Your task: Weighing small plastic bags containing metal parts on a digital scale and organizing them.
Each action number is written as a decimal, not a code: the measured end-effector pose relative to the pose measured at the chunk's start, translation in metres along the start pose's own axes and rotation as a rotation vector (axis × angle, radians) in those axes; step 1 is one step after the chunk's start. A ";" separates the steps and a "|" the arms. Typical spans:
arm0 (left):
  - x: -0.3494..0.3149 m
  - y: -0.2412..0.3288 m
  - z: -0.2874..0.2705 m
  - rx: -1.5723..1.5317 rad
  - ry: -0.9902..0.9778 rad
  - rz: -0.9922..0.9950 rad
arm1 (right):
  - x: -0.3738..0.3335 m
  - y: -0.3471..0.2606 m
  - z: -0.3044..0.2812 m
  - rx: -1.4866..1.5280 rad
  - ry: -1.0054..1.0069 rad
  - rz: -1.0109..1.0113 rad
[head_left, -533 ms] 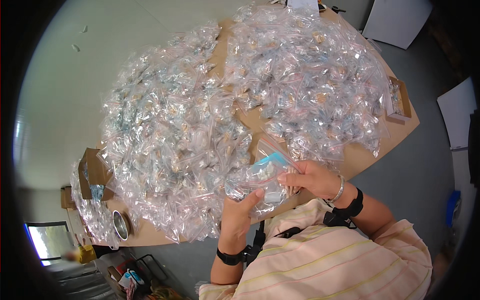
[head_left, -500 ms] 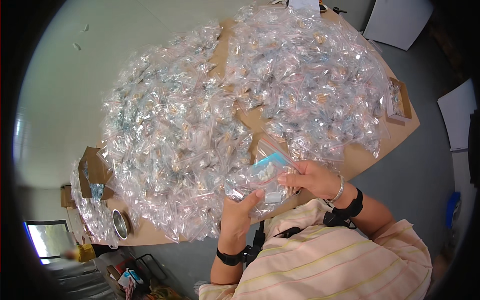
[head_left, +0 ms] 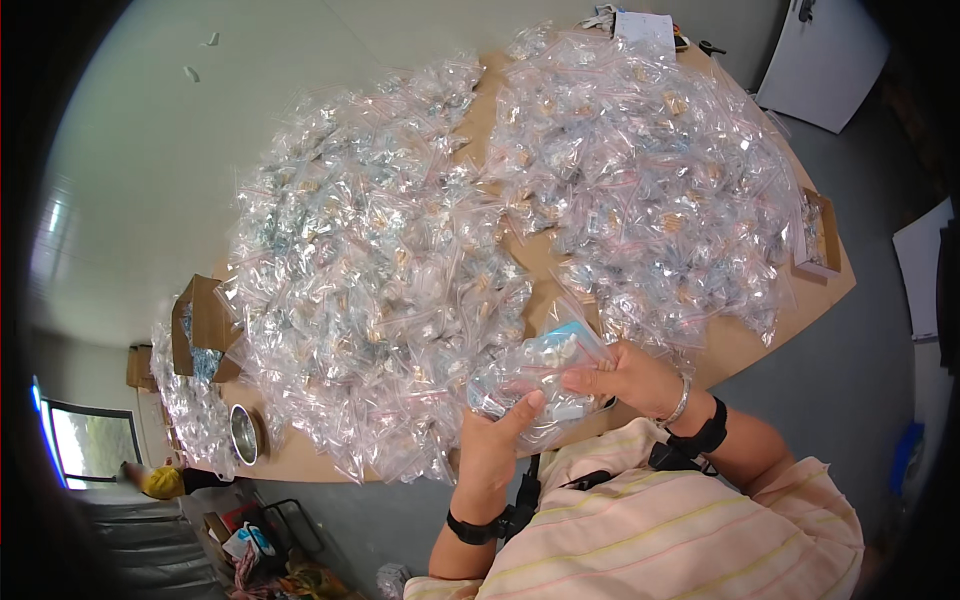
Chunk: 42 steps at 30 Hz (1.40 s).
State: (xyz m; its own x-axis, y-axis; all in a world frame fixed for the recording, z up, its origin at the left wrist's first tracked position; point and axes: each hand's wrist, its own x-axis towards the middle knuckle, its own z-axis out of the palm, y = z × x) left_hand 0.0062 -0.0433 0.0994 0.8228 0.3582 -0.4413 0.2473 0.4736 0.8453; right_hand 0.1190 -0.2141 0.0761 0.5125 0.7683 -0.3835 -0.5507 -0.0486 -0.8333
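Just above the table's near edge, I hold a clear zip bag (head_left: 540, 377) between both hands. Small white pieces and something flat and light blue show through its plastic. My left hand (head_left: 490, 437) grips the bag's lower left part, thumb laid on top. On the other side, my right hand (head_left: 638, 382) pinches it with the thumb across the front; the fingers behind are partly hidden. Beyond my hands spread two big heaps of similar filled clear bags, a left heap (head_left: 360, 270) and a right heap (head_left: 660, 180), with a strip of brown table between them.
An open cardboard box (head_left: 205, 335) with bluish contents and a metal bowl (head_left: 245, 435) stand at the left. A shallow box (head_left: 818, 235) sits at the table's right edge. White paper (head_left: 645, 28) lies at the far end. A person in yellow (head_left: 163, 482) is at far left.
The whole scene has shifted slightly right and down as my head view moved. The held bag's top edge is tipped lower over its contents; both hands keep their grip.
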 end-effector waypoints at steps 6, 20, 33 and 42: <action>-0.008 -0.002 -0.009 -0.030 0.025 0.022 | 0.001 0.020 0.000 0.170 -0.064 0.020; -0.001 0.003 -0.013 -0.075 -0.023 -0.054 | 0.006 -0.001 -0.004 0.309 -0.101 -0.079; 0.003 -0.033 -0.020 0.095 -0.188 0.052 | -0.002 0.003 0.016 -0.168 0.055 -0.150; -0.014 -0.015 -0.033 -0.097 -0.118 0.134 | 0.016 -0.014 0.032 -0.525 -0.020 -0.007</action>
State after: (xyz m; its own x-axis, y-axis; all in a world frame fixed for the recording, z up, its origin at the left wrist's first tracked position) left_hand -0.0259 -0.0284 0.0829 0.9007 0.3292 -0.2836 0.0855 0.5057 0.8585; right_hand 0.1132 -0.1808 0.0944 0.4995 0.7816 -0.3736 -0.1404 -0.3525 -0.9252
